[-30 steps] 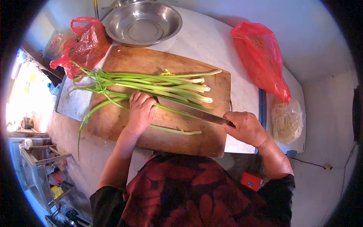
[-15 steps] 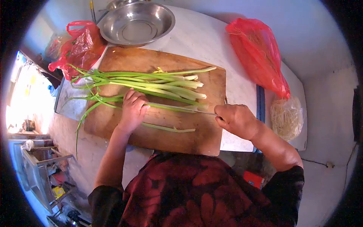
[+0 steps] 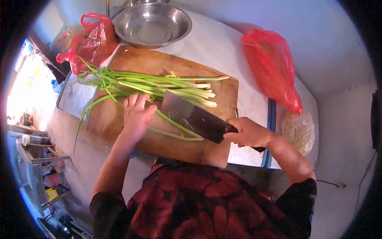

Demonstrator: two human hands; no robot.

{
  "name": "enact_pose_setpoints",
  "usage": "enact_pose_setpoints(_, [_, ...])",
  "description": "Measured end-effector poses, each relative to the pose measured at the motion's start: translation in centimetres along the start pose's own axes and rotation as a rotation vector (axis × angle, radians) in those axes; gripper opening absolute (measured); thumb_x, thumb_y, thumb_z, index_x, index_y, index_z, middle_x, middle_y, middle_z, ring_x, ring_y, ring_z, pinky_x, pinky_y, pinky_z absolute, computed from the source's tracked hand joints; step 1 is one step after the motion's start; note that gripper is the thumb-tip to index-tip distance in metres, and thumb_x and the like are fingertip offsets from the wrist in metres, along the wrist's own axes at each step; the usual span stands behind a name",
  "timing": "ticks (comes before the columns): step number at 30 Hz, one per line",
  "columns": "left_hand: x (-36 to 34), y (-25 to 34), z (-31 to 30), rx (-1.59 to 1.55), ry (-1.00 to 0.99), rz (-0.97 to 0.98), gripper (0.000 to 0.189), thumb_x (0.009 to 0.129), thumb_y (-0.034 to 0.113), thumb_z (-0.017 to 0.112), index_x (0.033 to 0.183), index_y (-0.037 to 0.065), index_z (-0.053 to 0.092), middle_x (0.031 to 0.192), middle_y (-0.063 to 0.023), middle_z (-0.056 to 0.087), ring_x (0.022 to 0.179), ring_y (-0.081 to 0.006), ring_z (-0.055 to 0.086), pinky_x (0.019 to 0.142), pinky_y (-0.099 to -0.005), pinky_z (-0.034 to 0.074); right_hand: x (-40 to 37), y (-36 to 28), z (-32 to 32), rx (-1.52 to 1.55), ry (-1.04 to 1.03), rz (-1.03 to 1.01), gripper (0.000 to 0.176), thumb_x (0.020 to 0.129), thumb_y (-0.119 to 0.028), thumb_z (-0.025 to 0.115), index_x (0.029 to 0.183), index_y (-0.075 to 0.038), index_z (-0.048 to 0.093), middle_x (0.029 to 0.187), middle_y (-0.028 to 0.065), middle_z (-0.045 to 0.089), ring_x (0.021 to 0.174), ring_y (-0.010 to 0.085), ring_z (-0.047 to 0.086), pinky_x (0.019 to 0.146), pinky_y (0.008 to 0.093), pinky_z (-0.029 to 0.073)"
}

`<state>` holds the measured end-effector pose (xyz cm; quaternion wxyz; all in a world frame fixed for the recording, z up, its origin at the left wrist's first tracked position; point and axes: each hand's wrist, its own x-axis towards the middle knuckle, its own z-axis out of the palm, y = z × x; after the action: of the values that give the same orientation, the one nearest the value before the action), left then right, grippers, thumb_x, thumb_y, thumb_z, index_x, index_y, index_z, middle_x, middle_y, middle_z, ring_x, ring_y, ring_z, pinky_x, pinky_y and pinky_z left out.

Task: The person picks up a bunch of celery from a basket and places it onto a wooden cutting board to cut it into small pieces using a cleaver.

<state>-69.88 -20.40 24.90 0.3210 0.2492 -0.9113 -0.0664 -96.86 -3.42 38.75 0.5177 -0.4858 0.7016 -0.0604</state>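
Long green celery stalks (image 3: 159,82) lie across a wooden cutting board (image 3: 203,153), their pale ends to the right. My right hand (image 3: 248,132) grips the dark handle of a cleaver (image 3: 195,119), whose broad blade is tilted flat over the board and hides part of the stalks. My left hand (image 3: 137,115) rests at the board's left part with its fingers spread, touching the stalks beside the blade's far end. Below the blade, two thin stalks (image 3: 175,136) lie apart from the bunch, nearer the front edge.
A steel basin (image 3: 153,28) stands behind the board. A red plastic bag (image 3: 95,44) lies at the back left, another red bag (image 3: 272,65) at the right. Beside that sits a clear bag of pale strands (image 3: 298,133). A metal frame (image 3: 43,159) stands at lower left.
The cleaver has turned from edge-on to showing its broad side. One stalk has moved toward the front, near the separate one. My left hand's fingers have spread.
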Motion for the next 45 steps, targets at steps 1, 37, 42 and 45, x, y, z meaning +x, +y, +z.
enact_pose_setpoints(1, [-0.5,-0.1,0.9,-0.053,-0.012,-0.034,0.014,0.07,0.007,0.062,0.083,0.008,0.065,0.091,-0.0081,0.056,0.09,-0.0304,0.051,0.079,-0.0425,0.042,-0.1,-0.2,0.1,-0.01,0.003,0.012,0.027,0.083,-0.026,0.058,0.089,-0.001,0.052,0.07,0.0144,0.055,0.064,0.0242,0.058,0.061,0.0378,0.048])
enact_pose_setpoints(37, [-0.4,-1.0,1.7,-0.249,0.026,-0.03,0.012,0.071,0.002,0.062,0.082,0.006,0.065,0.083,-0.0072,0.058,0.08,-0.0277,0.051,0.071,-0.0382,0.043,-5.3,5.2,2.4,-0.754,0.394,-0.303,0.023,0.081,-0.021,0.063,0.089,-0.005,0.049,0.071,0.0139,0.059,0.069,0.0335,0.061,0.061,0.0446,0.05])
enact_pose_setpoints(42, [-0.7,-1.3,2.0,-0.237,-0.004,-0.043,0.013,0.071,0.002,0.062,0.084,0.005,0.065,0.088,-0.0079,0.059,0.084,-0.0284,0.052,0.075,-0.0379,0.044,-8.4,8.0,3.1,-0.745,0.432,-0.22,0.02,0.081,-0.02,0.062,0.088,-0.006,0.05,0.07,0.014,0.057,0.068,0.0347,0.06,0.061,0.045,0.049])
enact_pose_setpoints(45, [-0.7,-0.5,1.5,-0.105,-0.013,-0.031,0.016,0.069,0.003,0.062,0.085,0.007,0.065,0.089,-0.0064,0.058,0.088,-0.027,0.051,0.078,-0.0379,0.042,-9.8,8.3,3.4,-0.632,0.455,-0.123,0.018,0.081,-0.019,0.061,0.086,-0.005,0.051,0.072,0.0156,0.058,0.071,0.0361,0.06,0.061,0.0452,0.049])
